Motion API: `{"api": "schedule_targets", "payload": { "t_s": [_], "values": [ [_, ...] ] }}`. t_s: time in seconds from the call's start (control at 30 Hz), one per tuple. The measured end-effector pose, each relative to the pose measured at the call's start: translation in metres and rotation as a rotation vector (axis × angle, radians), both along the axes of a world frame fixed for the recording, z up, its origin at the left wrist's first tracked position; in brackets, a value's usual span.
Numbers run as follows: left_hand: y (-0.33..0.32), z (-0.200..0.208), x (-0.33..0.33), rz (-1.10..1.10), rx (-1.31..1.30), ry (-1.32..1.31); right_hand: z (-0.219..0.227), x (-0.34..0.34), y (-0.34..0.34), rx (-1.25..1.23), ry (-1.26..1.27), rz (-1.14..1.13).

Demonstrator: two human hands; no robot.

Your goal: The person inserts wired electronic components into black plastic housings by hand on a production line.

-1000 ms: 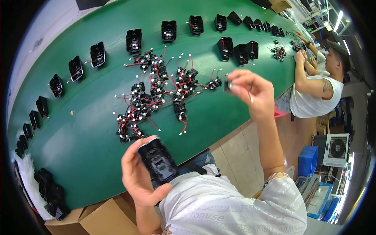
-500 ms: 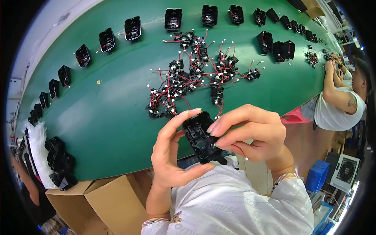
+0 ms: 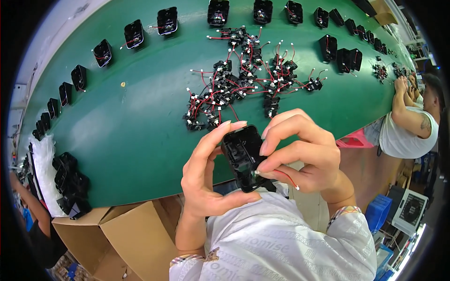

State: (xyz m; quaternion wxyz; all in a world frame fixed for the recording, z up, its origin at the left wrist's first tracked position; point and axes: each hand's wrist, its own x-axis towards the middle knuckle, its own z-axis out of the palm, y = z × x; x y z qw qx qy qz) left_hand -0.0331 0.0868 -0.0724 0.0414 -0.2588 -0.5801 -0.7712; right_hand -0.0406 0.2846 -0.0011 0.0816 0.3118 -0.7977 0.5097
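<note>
Between thumb and fingers, my left hand point(image 3: 202, 175) grips a black plastic housing point(image 3: 240, 152), its hollow inside facing me. My right hand point(image 3: 304, 154) pinches a small part with a red wire point(image 3: 287, 176) at the housing's lower right side. A white plug hangs at the wire's free end. My fingertips cover most of the small part. Beyond my hands lies a loose pile of small black parts point(image 3: 229, 84) with red wires and white plugs.
Black housings point(image 3: 167, 21) stand in a curved row along the far side of the green table point(image 3: 150, 117). More black housings point(image 3: 70, 180) and white plastic wrap point(image 3: 44, 168) lie at the left. A cardboard box point(image 3: 136, 239) stands below the near edge. At the right, another person point(image 3: 408, 117) works.
The view has shifted slightly, so the table items sit higher and further right. My hands still hold the housing and the wired part at nearly the same place.
</note>
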Motion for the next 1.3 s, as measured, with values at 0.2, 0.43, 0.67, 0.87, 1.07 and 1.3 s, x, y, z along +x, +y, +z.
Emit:
{"api": "schedule_targets", "payload": {
  "t_s": [0.2, 0.43, 0.67, 0.87, 1.07, 1.3],
  "values": [
    [-0.003, -0.002, 0.003, 0.069, -0.056, 0.024, -0.004, 0.002, 0.001, 0.075, 0.255, -0.054],
    [-0.003, 0.0, 0.002, 0.188, -0.152, 0.09, -0.003, 0.008, -0.001, 0.092, 0.264, -0.068],
    [0.0, -0.001, 0.006, 0.182, -0.15, 0.009, -0.007, 0.004, -0.009, 0.125, 0.238, -0.051],
    [-0.007, 0.0, 0.0, 0.079, -0.2, 0.075, 0.003, -0.001, -0.005, 0.172, 0.207, 0.083],
    [-0.01, 0.01, -0.007, -0.008, -0.326, 0.092, 0.004, -0.002, 0.001, 0.229, 0.192, 0.175],
    [0.0, 0.02, -0.005, 0.213, -0.49, 0.153, -0.007, -0.001, 0.006, 0.115, -0.074, 0.136]
  ]
}}
